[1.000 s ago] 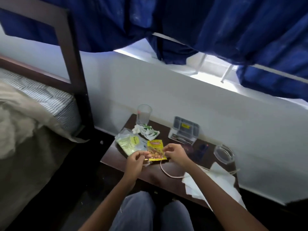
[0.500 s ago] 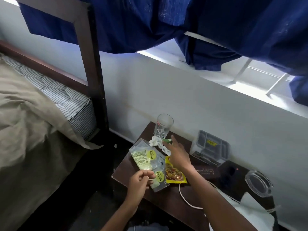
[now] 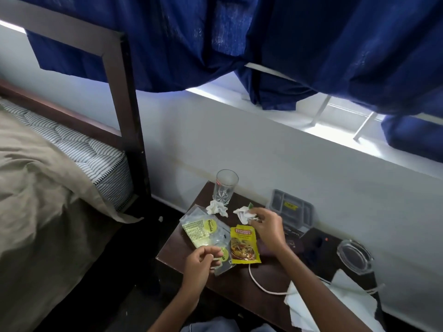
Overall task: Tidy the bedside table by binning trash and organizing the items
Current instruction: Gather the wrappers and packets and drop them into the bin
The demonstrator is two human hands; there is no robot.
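Dark surface (image 3: 230, 286) carrying clutter. Clear Premia packet (image 3: 206, 230) lying at its left near side, left grip (image 3: 200, 262) pinching the near corner. Yellow sachet (image 3: 244, 245) lying just right. Right grip (image 3: 267, 230) clutching crumpled tissue (image 3: 243, 213) beyond the sachet.

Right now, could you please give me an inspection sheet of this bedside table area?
Surface: dark wooden bedside table, crowded.
Job's things: yellow Everest sachet lying flat; clear Premia packets beside it; crumpled tissue by the drinking glass.
Clutter: grey organiser box, glass ashtray, white paper sheets.
Hands: left hand pinches the nearer Premia packet; right hand grips a crumpled white wrapper.
Cables: white cord looping along the table's front.
Surroundings: bed on the left, blue curtain over the window.
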